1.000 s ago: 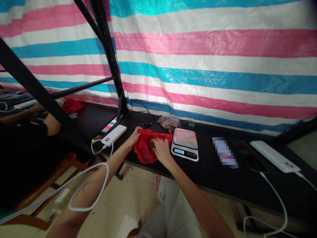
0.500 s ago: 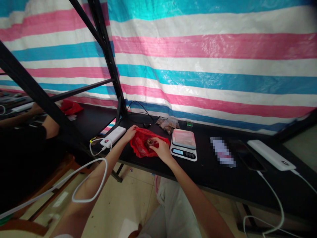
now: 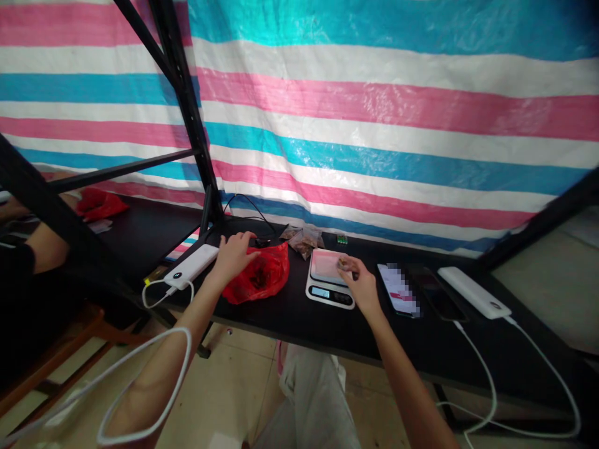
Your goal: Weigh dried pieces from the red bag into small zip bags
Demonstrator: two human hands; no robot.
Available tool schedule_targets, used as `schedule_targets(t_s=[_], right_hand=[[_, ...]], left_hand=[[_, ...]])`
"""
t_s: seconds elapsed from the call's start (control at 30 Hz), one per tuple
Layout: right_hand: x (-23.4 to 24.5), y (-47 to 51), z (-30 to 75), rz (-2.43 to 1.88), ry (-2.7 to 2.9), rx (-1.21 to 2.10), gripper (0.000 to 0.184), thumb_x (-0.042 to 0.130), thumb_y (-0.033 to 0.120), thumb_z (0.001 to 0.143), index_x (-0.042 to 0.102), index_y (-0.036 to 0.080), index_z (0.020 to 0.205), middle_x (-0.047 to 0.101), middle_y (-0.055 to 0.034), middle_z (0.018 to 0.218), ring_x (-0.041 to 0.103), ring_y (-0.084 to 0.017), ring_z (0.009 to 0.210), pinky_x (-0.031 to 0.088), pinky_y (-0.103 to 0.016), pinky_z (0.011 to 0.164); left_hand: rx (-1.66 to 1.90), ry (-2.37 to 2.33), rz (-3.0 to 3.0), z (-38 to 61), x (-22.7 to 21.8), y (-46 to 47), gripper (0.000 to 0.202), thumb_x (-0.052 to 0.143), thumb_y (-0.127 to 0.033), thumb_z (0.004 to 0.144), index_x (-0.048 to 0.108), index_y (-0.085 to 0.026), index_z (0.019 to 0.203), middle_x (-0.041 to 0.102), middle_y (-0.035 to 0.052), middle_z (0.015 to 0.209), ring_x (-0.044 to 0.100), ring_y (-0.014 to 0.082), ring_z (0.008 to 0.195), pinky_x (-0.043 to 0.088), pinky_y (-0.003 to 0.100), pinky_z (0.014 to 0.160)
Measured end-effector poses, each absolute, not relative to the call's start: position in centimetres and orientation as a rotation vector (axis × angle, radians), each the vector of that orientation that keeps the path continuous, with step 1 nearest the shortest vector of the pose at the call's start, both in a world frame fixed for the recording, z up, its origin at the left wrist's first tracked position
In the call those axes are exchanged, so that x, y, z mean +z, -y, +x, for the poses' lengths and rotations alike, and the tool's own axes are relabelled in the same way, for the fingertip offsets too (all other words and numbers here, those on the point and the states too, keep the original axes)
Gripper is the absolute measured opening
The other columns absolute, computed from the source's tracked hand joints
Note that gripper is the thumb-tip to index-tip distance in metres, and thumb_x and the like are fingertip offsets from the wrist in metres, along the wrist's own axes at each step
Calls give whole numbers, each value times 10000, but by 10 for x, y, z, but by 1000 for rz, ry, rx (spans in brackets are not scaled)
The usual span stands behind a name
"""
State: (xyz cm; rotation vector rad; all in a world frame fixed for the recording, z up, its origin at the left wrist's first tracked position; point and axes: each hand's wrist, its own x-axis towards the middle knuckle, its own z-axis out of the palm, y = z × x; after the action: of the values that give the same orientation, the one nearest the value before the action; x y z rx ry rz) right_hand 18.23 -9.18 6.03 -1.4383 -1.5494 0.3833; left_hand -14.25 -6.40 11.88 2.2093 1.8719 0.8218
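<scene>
My right hand (image 3: 364, 287) is closed on a small clear container (image 3: 344, 263) with brown contents, held at the right side of the white digital scale's (image 3: 322, 265) platform. I cannot tell whether the container touches the platform. The scale's display is lit, its digits too small to read. Over the left edge of an opened red plastic bag (image 3: 276, 284) is my left hand (image 3: 233, 257), fingers apart and holding nothing. Dark brown loose bits (image 3: 262, 274) lie inside the bag. Behind the scale are several small clear bags (image 3: 306, 240) of brown pieces.
A white power bank (image 3: 191, 265) with a looped white cable is left of the red bag. Right of the scale lie a phone (image 3: 397, 290), a dark phone (image 3: 442, 293) and another power bank (image 3: 472, 292). A black metal post (image 3: 191, 118) rises at left; a co-worker's arm (image 3: 49, 243) shows beyond.
My right hand has moved right from the red bag to the scale with the small container. My left hand has let go of the bag's rim and its fingers have spread. The view has shifted.
</scene>
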Motion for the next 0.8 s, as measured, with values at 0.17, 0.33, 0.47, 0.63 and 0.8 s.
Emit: schedule_targets(t_s=[0.17,0.33,0.47,0.63,0.8], right_hand=[[18,89,241,-1679,1432,198,360,560,322,683,538,126,985,657,-143,934,629,-246,821,468,-401,762],[-3,93,241,-1711,1496,101,316,517,264,697,534,121,978,646,-146,911,601,-258,849,458,-432,781],[-8,98,236,-1654,1460,80,462,519,258,719,455,94,1146,606,-162,1016,575,-248,906,447,-430,826],[-5,119,228,-1570,1471,-28,504,479,274,780,371,123,1249,493,-175,1182,515,-245,1024,407,-442,901],[2,144,220,-1565,1512,-59,418,448,237,808,419,144,1215,514,-145,1143,471,-247,1073,392,-450,918]], left_hand=[[916,-1131,2522,-24,103,77,388,600,-381,733,524,-237,1085,553,82,1145,444,254,1149,103,470,1070],[763,-1144,2684,49,77,47,634,598,-445,722,424,-118,1236,463,196,1266,343,329,1242,47,562,1043],[625,-1094,2764,60,69,27,552,533,-463,768,471,-148,1216,572,154,1122,478,292,1099,106,527,1038],[704,-1007,2836,64,62,25,540,552,-487,747,513,-167,1180,568,127,1117,472,270,1075,221,420,1003],[722,-1034,2670,65,56,20,467,583,-423,746,551,-187,1147,578,113,1144,481,262,1084,230,422,997]])
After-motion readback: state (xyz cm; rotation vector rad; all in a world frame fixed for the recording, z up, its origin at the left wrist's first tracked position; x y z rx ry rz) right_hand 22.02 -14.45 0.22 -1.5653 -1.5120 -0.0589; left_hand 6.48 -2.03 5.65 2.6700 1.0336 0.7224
